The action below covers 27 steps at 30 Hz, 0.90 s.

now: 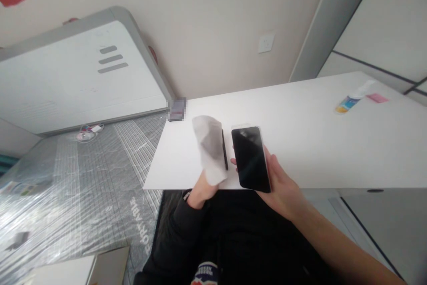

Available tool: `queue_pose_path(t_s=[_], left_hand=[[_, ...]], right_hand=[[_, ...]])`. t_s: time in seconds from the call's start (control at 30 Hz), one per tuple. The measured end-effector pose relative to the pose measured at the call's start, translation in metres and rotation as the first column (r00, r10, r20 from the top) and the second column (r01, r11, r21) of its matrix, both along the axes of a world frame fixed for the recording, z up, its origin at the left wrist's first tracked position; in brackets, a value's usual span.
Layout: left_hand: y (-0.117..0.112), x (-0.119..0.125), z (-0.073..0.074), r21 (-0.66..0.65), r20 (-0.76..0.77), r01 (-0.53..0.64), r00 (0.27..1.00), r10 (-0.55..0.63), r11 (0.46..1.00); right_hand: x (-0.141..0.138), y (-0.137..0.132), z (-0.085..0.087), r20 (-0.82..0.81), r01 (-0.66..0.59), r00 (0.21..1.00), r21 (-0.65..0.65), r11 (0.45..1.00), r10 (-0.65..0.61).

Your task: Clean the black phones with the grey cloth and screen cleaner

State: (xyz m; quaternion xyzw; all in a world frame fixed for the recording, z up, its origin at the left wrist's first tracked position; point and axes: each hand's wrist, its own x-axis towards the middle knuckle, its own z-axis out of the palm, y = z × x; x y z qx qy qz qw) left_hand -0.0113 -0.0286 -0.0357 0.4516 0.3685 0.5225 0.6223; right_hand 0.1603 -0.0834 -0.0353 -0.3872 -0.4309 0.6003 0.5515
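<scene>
Over the white tabletop [300,142] at center frame, my right hand [283,182] gripped a black smartphone [250,158], and my left hand [202,191] clenched a crumpled white wipe [210,149]!

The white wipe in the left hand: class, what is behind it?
A narrow dark edge shows past the white wipe; whatever it belongs to is covered.
</scene>
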Motion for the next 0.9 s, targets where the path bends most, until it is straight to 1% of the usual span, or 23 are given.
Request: queue_pose_path(t_s=[0.07,0.1,0.13,0.2,0.23,0.27,0.3,0.33,0.37,0.4,0.47,0.5,0.53,0.57,0.63,0.7,0.77,0.83,0.87,0.9], left_hand=[[0.000,0.020,0.006,0.112,-0.093,0.057,0.995,-0.046,0.992],[-0.002,0.030,0.008,0.198,-0.152,0.086,0.987,-0.056,0.977],[-0.005,0.041,0.009,0.326,-0.268,0.131,0.963,-0.041,0.936],[-0.014,0.057,0.009,0.478,-0.430,0.247,0.903,-0.021,0.843],[-0.019,0.062,0.008,0.514,-0.482,0.312,0.875,-0.031,0.799],[-0.023,0.066,0.007,0.524,-0.512,0.372,0.857,-0.066,0.766],[-0.026,0.068,0.007,0.526,-0.530,0.428,0.841,-0.110,0.735],[-0.028,0.069,0.008,0.527,-0.535,0.460,0.833,-0.142,0.714],[-0.027,0.069,0.010,0.527,-0.524,0.461,0.838,-0.153,0.714],[-0.026,0.070,0.014,0.524,-0.497,0.429,0.855,-0.144,0.736],[-0.023,0.072,0.022,0.509,-0.411,0.305,0.908,-0.085,0.805],[-0.023,0.074,0.025,0.500,-0.373,0.253,0.926,-0.058,0.828],[-0.025,0.076,0.027,0.496,-0.354,0.233,0.934,-0.050,0.836],[-0.028,0.079,0.027,0.504,-0.357,0.251,0.932,-0.065,0.826],[-0.034,0.082,0.024,0.516,-0.395,0.334,0.910,-0.126,0.789],[-0.039,0.082,0.020,0.519,-0.423,0.393,0.890,-0.171,0.759],[-0.040,0.080,0.020,0.487,-0.412,0.396,0.890,-0.196,0.778],[-0.042,0.078,0.023,0.424,-0.372,0.369,0.904,-0.213,0.827],[-0.043,0.078,0.025,0.396,-0.353,0.360,0.909,-0.222,0.845],[-0.045,0.078,0.027,0.376,-0.341,0.360,0.911,-0.233,0.854]], right_hand=[[-0.012,-0.002,-0.003,0.064,0.058,0.996,0.018,0.998,-0.059],[-0.017,-0.002,-0.003,0.061,0.079,0.995,0.025,0.997,-0.081],[-0.020,-0.002,-0.003,0.042,0.097,0.994,0.027,0.995,-0.098],[-0.018,-0.001,0.000,-0.010,0.132,0.991,0.022,0.991,-0.132],[-0.014,0.000,0.001,-0.040,0.143,0.989,0.010,0.990,-0.142],[-0.009,-0.001,0.002,-0.067,0.155,0.986,0.000,0.988,-0.155],[-0.004,-0.001,0.001,-0.083,0.161,0.983,-0.008,0.987,-0.161],[-0.001,-0.003,0.001,-0.087,0.158,0.984,-0.007,0.987,-0.158],[0.001,-0.006,-0.001,-0.079,0.150,0.986,0.006,0.989,-0.149],[0.002,-0.010,-0.002,-0.060,0.141,0.989,0.030,0.990,-0.139],[-0.001,-0.016,-0.002,-0.004,0.123,0.992,0.076,0.989,-0.123],[-0.002,-0.018,0.000,0.019,0.133,0.991,0.089,0.987,-0.135],[-0.003,-0.019,0.002,0.031,0.162,0.986,0.096,0.982,-0.166],[-0.002,-0.019,0.004,0.030,0.203,0.978,0.099,0.974,-0.207],[0.000,-0.017,0.005,0.000,0.290,0.957,0.116,0.950,-0.292],[0.002,-0.017,0.001,-0.023,0.326,0.945,0.164,0.931,-0.326],[0.002,-0.019,-0.005,0.008,0.277,0.958,0.239,0.931,-0.287],[0.001,-0.019,-0.007,0.073,0.241,0.959,0.298,0.924,-0.273],[0.001,-0.017,-0.005,0.099,0.249,0.952,0.310,0.918,-0.291],[0.002,-0.014,-0.003,0.111,0.292,0.934,0.313,0.904,-0.341]])
